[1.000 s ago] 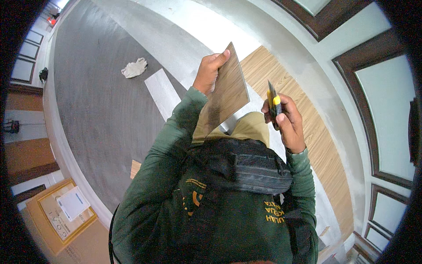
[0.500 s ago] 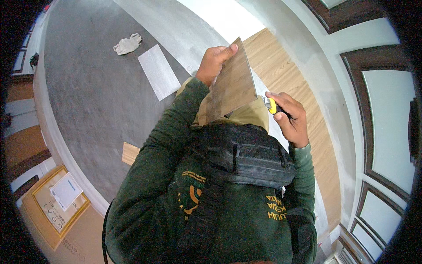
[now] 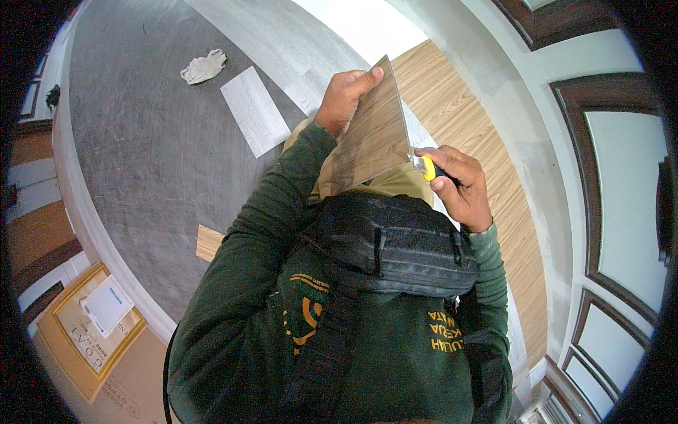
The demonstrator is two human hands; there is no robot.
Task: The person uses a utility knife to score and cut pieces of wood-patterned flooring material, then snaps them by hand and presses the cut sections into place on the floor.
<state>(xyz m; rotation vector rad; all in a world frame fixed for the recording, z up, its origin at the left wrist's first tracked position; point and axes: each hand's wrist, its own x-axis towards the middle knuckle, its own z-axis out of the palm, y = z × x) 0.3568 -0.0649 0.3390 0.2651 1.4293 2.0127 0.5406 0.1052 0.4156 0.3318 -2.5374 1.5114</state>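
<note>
Black fabric pouch (image 3: 402,247) sits nearest me. Just beyond, my left hand (image 3: 346,101) is clamped on the upper side of a thin, flat wood-grain plank (image 3: 376,134), tilted above the pouch. Right hand (image 3: 462,185) curls round a yellow-and-black utility knife (image 3: 429,168), its tip end at the plank's lower right corner; contact I can't confirm. Looks like blade work on that edge; next move calls for firm left grip, controlled blade. Farther: pale wood-grain flooring (image 3: 480,141), rectangular grey sheet (image 3: 256,109), crumpled off-white cloth (image 3: 203,66).
</note>
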